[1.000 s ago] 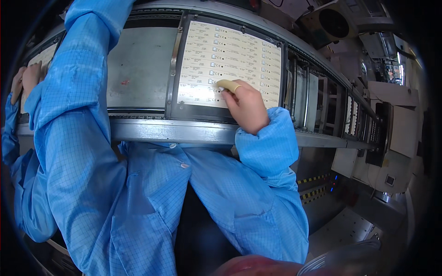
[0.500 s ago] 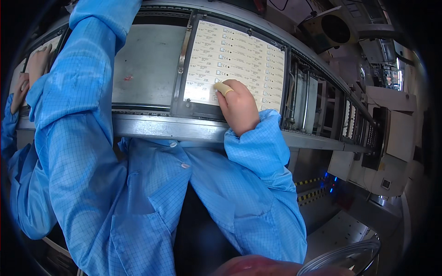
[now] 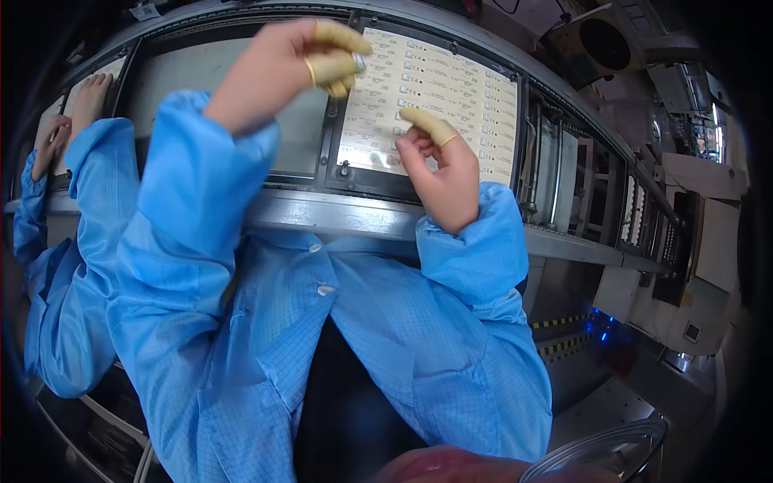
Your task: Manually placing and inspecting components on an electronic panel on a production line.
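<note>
Our left hand [image 3: 282,64] is raised, cot-covered fingertips [image 3: 334,66] pinched on a tiny silvery part [image 3: 359,61], clear of the panel [image 3: 451,88] of pale rows just beyond the pinch. Right hand [image 3: 441,173] rests loosely curled there, holding nothing, forefinger pointing at a row, likely marking it. The dark frame [image 3: 326,153] bounds the panel left; room above stays open.

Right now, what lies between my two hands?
In the head view, only the pale printed sheet in its dark frame shows between the left hand and right hand.
</note>
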Available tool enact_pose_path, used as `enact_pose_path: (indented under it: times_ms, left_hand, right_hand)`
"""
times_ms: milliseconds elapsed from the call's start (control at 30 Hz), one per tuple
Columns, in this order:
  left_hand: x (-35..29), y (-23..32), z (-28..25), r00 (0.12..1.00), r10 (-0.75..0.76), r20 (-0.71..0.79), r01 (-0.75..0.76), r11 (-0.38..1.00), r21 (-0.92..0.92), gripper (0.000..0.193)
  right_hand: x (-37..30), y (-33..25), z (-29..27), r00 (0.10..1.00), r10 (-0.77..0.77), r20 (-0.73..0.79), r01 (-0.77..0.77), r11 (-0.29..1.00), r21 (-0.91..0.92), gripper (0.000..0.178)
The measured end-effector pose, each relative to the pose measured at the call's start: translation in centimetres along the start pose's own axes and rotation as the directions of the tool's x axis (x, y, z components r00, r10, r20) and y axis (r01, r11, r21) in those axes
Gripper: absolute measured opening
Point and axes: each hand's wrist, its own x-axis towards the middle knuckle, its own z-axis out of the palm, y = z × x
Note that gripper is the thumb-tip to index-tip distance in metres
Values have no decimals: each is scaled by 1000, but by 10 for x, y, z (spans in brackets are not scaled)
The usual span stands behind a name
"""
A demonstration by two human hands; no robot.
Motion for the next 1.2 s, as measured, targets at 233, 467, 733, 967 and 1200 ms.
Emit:
enact_pose_path:
  times_ms: [233, 467, 733, 967, 1200]
  left_hand:
    - [-27, -18, 68, 993, 68, -96, -62, 996, 63, 20]
    - [-31, -24, 83, 966, 240, -98, -201, 931, 305, 25]
    - [-31, -36, 79, 891, 454, -10, -361, 721, 591, 32]
    - [9, -35, 9, 951, 268, -151, -139, 813, 565, 27]
    - [28, -88, -33, 902, 360, -238, -169, 803, 572, 25]
  right_hand:
    - [1, -10, -1, 977, 205, 52, -189, 740, 645, 24]
    - [-5, -3, -2, 970, 231, 74, -227, 757, 613, 23]
    - [-7, 8, -5, 953, 272, 134, -293, 716, 633, 15]
    - [-15, 16, -15, 951, 307, 27, -308, 949, 63, 12]
    - [-20, 10, -12, 989, 129, 79, -103, 957, -272, 15]
